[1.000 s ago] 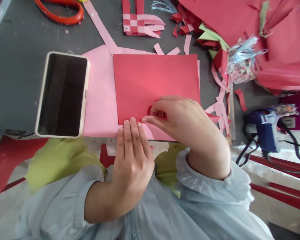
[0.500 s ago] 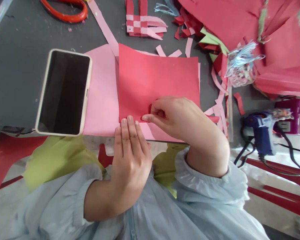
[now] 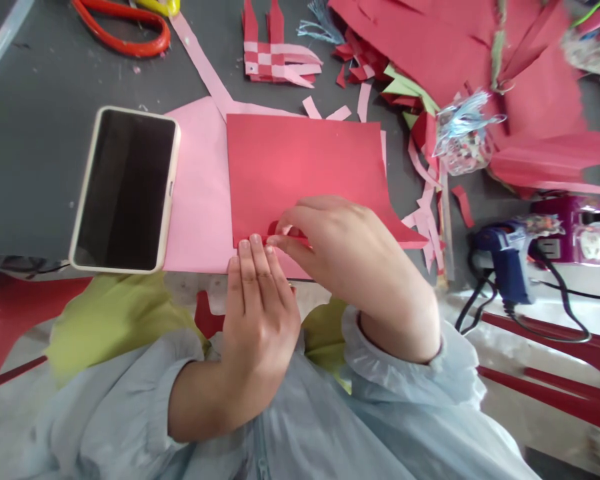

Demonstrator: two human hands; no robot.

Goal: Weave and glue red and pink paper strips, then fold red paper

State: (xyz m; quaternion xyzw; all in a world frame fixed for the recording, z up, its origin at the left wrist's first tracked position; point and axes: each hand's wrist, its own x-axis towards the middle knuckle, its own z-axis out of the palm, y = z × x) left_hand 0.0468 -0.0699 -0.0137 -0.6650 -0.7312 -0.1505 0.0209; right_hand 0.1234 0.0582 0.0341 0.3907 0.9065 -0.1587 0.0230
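A sheet of red paper (image 3: 305,160) lies on a larger pink sheet (image 3: 200,193) near the table's front edge. Its near edge is turned up in a narrow fold, and the near right corner sticks out to the side. My left hand (image 3: 263,313) lies flat, fingers stretched together, with the fingertips on the near left part of that edge. Just right of those fingertips, my right hand (image 3: 340,247) pinches the folded edge between thumb and curled fingers. Part of the fold is hidden beneath my right hand.
A phone (image 3: 125,190) rests on the pink sheet's left side. Beyond are red-handled scissors (image 3: 125,37) and a woven red-and-pink paper fish (image 3: 273,60). Paper scraps, a clear bag of small pieces (image 3: 465,143) and a blue glue gun (image 3: 510,257) with its cord lie right.
My right hand has slid left along the near edge, closer to my left fingertips. The red sheet's right corner now shows, flared outward. The view has shifted slightly; my left hand stays put.
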